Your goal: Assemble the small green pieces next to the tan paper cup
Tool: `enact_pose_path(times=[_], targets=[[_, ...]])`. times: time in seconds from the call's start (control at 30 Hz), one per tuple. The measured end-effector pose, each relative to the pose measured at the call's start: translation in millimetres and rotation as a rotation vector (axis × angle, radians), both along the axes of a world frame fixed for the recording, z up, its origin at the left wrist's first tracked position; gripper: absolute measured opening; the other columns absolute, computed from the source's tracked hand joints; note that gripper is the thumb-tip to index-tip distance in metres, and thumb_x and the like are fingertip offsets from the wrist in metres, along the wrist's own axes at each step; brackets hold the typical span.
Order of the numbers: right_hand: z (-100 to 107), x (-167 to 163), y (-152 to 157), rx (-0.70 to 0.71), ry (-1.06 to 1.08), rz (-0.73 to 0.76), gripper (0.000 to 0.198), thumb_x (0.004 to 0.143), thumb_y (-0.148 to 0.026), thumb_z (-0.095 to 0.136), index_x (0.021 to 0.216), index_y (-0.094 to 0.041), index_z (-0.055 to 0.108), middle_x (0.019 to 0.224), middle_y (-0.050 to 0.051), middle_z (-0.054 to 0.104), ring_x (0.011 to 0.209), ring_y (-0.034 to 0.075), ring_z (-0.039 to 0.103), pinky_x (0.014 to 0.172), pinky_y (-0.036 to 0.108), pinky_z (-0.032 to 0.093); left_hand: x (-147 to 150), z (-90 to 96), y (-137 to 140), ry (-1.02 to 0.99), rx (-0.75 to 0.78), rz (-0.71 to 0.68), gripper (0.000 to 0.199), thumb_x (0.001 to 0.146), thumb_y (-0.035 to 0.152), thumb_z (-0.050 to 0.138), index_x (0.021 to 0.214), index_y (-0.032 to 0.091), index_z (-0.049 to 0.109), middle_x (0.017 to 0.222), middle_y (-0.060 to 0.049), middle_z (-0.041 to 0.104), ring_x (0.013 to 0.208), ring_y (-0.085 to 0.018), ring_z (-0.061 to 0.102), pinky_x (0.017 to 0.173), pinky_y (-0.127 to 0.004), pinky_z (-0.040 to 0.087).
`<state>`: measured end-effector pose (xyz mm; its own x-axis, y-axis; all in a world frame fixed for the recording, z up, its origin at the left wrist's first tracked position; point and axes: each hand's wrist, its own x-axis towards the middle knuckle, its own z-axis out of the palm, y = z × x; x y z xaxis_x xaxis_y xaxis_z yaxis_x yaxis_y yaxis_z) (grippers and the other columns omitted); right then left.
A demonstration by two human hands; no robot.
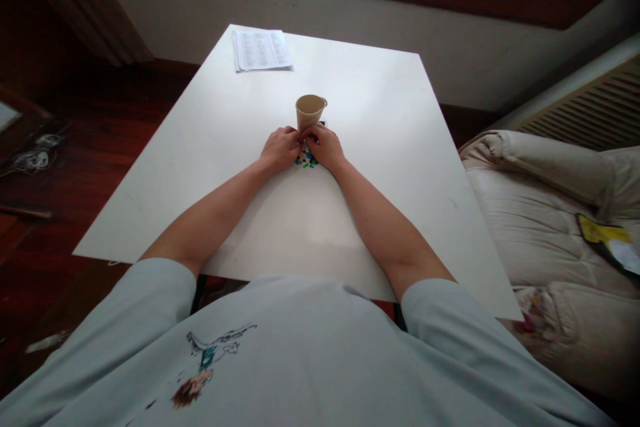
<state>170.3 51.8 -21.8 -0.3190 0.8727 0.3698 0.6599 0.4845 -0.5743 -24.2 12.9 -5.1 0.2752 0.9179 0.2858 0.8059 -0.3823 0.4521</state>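
Note:
A tan, cup-like container (309, 113) with a wide open top stands on the white table (400, 167), in front of my hands. My left hand (283, 148) and my right hand (326, 145) meet just on the near side of it, fingers curled and tips close together. What the fingertips hold, if anything, is too small to make out. They hide the container's lower part. Between and below the hands lies a small heap of tiny blue, green and dark pieces (307, 161). A small dark-and-white thing (323, 123) shows behind my right hand.
Printed sheets of paper (263, 50) lie at the table's far left corner. A cream padded sofa (530, 207) stands along the right side, with a yellow-and-black item (607, 237) on it. White cables (37, 155) lie at the left. Beyond the table is a wall with a window.

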Motion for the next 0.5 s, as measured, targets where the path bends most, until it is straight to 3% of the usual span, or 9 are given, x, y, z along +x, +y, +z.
enact_pose_path(times=[0.5], targets=[[4.9, -0.8, -3.1, -0.026, -0.005, -0.008, 0.029, 0.095, -0.025, 0.06, 0.111, -0.022, 0.084, 0.12, 0.011, 0.08, 0.106, 0.03, 0.071, 0.1, 0.044, 0.059, 1.3, 3.4, -2.0, -0.014, -0.028, 0.009, 0.036, 0.1, 0.025, 0.063, 0.127, 0.027, 0.087, 0.136, -0.013, 0.08, 0.131, -0.036, 0.07, 0.12, -0.054, 0.055]])
